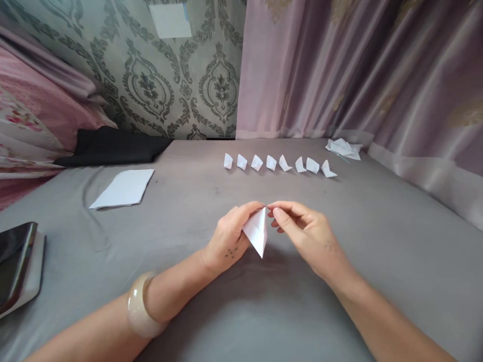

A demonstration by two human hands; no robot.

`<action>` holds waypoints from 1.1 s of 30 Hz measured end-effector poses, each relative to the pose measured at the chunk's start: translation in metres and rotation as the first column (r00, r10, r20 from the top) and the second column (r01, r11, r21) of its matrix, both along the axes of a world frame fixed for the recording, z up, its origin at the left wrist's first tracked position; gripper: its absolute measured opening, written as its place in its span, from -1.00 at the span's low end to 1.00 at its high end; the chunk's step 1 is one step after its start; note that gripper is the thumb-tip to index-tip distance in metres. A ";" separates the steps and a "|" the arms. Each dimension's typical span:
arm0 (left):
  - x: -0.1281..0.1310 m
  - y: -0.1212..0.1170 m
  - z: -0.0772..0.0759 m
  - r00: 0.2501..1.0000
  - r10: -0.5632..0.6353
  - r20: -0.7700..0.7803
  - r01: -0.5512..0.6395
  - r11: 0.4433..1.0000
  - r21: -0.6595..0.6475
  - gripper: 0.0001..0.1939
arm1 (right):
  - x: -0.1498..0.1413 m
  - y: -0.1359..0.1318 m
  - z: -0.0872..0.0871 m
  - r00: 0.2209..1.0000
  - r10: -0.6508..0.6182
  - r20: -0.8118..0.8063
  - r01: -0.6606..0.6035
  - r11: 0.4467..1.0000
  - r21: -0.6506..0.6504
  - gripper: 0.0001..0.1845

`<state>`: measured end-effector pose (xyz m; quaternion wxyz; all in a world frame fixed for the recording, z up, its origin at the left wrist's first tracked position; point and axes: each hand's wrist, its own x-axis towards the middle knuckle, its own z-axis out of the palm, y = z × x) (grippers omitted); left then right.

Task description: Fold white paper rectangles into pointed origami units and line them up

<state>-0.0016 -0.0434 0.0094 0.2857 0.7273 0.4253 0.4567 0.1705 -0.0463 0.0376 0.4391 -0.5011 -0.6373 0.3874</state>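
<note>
My left hand (231,231) is closed on a folded white paper (257,230), its thumb along the upper edge and its other fingers mostly hidden behind. The paper is a creased, pointed shape with one tip up and another pointing down, held above the grey cloth. My right hand (298,226) is just to the right of the upper tip, fingers loosely curled and slightly apart. A small gap shows between its fingertips and the paper, and I see nothing held in it. A pale bangle (141,306) circles my left wrist.
Several small folded white paper pieces (270,162) stand in a row farther back. Loose white papers (344,148) lie at the back right. On the left are a stack of white sheets (124,188), a black cloth (116,146) and a dark-screened device (17,266). Curtains (377,65) border the right.
</note>
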 end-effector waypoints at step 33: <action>-0.003 0.015 0.016 0.898 -0.187 0.399 0.424 0.611 -0.669 -0.67 | 0.016 0.013 0.005 0.985 0.174 0.006 -0.166 0.948 -0.270 -0.80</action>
